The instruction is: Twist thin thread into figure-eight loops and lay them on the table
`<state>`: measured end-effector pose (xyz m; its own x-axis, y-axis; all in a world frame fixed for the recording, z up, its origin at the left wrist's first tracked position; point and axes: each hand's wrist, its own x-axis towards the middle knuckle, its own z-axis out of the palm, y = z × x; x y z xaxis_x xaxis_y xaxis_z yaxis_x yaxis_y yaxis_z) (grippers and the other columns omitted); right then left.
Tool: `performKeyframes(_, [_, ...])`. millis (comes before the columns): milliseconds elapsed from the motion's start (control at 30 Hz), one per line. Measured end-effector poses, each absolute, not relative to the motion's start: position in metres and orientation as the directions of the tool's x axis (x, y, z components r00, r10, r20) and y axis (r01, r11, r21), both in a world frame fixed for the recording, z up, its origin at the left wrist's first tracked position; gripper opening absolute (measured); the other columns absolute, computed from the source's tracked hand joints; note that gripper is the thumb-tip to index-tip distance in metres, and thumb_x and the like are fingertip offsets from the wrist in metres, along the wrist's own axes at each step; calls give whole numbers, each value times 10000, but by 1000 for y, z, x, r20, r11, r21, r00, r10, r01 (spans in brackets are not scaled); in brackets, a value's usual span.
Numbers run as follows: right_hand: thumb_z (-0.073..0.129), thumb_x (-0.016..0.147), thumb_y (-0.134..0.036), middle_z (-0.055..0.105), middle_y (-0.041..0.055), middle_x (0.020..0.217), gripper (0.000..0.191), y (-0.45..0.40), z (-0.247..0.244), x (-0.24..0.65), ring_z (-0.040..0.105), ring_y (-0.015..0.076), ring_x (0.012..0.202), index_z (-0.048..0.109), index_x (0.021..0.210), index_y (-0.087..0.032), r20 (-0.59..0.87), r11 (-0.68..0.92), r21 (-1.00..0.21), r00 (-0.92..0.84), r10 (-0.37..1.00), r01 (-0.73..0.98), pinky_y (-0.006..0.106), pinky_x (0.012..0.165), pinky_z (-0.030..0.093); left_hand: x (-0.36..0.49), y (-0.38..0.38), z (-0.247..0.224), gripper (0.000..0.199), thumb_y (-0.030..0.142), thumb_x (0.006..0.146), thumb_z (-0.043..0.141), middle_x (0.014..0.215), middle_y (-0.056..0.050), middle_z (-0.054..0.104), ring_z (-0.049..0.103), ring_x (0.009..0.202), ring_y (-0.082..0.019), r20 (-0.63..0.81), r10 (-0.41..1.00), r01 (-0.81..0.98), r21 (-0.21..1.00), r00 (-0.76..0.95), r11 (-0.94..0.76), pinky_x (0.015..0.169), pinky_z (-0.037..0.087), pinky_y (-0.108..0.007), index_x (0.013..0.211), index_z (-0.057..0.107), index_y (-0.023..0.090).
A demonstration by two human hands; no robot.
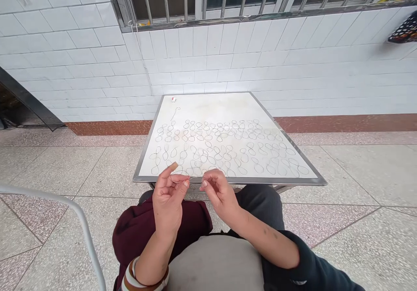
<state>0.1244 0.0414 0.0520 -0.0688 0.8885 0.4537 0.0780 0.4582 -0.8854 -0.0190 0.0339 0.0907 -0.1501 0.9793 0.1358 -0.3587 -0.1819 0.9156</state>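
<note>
My left hand (pixel 169 197) is closed in a pinch on a thin wire (pixel 196 178) at the table's near edge, with its index finger raised. The fingertips of my right hand (pixel 221 195) pinch the same fine strand a short way to the right. Only a little of the strand shows between the two hands, and I cannot make out its exact shape. Beyond my hands, many thin wire loops (pixel 219 150), several looking like pairs of rounded rings, lie in rows on the white table (pixel 211 104).
A small white and red item (pixel 173 100) and a single curved wire (pixel 175 114) lie at the table's far left. Dark red cloth (pixel 137 230) covers part of my lap. A pale metal tube (pixel 83 221) curves at the left. Behind the table stands a tiled wall (pixel 195 65).
</note>
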Motion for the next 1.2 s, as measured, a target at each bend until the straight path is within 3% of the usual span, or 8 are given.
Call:
performKeyframes(200, [433,993,-372,564,29,989,108,38,64,117,592,159,930,420,991,-265,341,305,-921,-122,932,-243,387,880,497,-17,33,93,466,195,787,730,795,22,646,587,744,-109,163,977,-319,927,-138,-199,786,489,-256,1228,598,268])
performKeyframes(333, [414,999,-399,531,-22,782,145,37,63,118,596,146,816,433,962,-261,312,247,-913,-165,936,-323,387,859,503,-21,34,97,516,198,778,735,755,22,637,589,723,-117,167,975,-277,939,-147,-203,749,489,-249,1264,573,252])
performKeyframes(433, [416,1001,-370,487,-38,698,126,36,58,125,583,143,721,475,997,-259,318,287,-937,-150,936,-198,344,742,504,-27,34,102,558,187,780,730,742,28,624,567,709,-110,173,978,-228,954,-120,-196,734,473,-236,1301,544,259])
performKeyframes(533, [406,1000,-328,555,-17,718,140,34,56,134,568,138,626,522,1047,-265,364,378,-925,-180,914,48,313,626,472,-36,34,110,587,191,785,717,743,33,616,562,705,-112,144,988,-143,978,-51,-150,741,468,-245,1332,517,270])
performKeyframes(667, [420,981,-263,674,31,890,195,35,60,145,626,158,711,598,1060,-274,469,522,-805,-237,851,281,322,661,498,-45,34,116,565,211,784,708,751,24,619,571,729,-129,121,992,-24,992,-17,-122,725,460,-252,1320,540,265])
performKeyframes(800, [402,973,-203,711,35,936,256,36,59,156,661,182,808,612,1097,-279,525,618,-685,-325,786,386,325,687,521,-51,36,116,518,216,784,702,749,22,610,566,734,-133,123,992,17,992,-1,-123,711,455,-258,1285,579,268])
performKeyframes(900, [413,959,-188,712,44,912,265,34,53,167,649,193,770,599,1128,-273,556,683,-583,-398,730,439,338,659,516,-54,36,115,497,216,790,689,742,23,601,551,717,-132,108,993,46,993,44,-110,697,449,-261,1275,593,274])
performKeyframes(1200, [408,968,-208,616,19,693,191,20,48,201,533,182,620,588,1007,-254,484,682,-503,-481,731,530,300,544,409,-49,35,110,494,215,800,660,734,22,595,508,648,-130,56,995,105,992,89,-65,646,430,-274,1284,590,285])
